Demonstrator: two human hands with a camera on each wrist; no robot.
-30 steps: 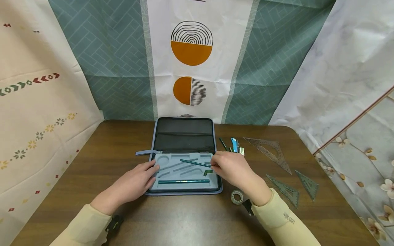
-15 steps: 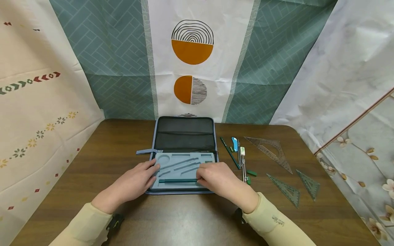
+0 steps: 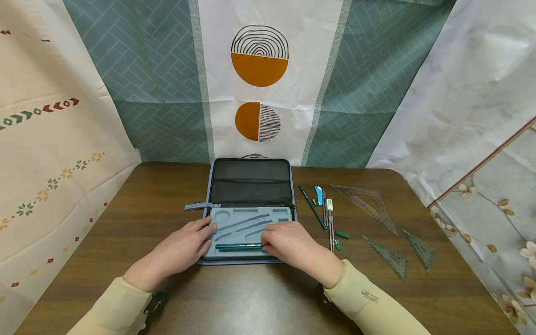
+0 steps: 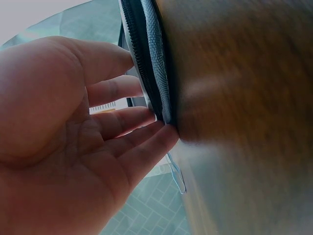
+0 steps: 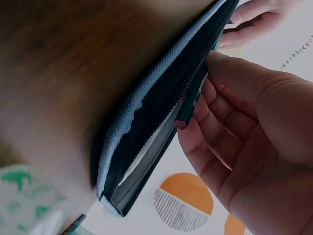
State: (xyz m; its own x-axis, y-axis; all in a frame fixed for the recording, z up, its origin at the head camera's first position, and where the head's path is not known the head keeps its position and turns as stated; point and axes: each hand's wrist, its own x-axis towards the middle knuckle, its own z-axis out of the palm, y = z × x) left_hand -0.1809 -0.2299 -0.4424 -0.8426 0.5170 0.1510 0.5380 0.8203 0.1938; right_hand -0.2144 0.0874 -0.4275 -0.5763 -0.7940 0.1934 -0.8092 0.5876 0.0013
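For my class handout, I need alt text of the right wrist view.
A right hand pinches a dark green pencil at the edge of an open zip case on a wooden table. The left hand shows at top right; behind is white cloth printed with an orange-and-striped circle.

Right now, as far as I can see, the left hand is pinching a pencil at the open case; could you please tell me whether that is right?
Not quite: it is the right hand that pinches the pencil at the open case, as the right wrist view shows.
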